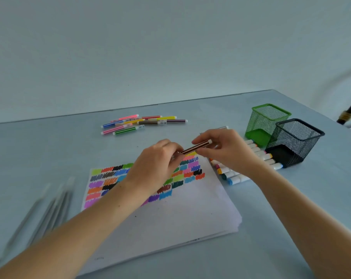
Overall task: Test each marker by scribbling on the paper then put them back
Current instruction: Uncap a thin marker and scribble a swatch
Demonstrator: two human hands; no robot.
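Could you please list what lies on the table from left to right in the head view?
Blurred grey pens → scribbled white paper stack → row of white-barrelled markers → black mesh pen cup.

Mesh cups beside right-hand markers

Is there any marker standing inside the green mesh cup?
No, the green mesh cup holds no marker; through its mesh only its bare green bottom shows, and the markers lie on the table.
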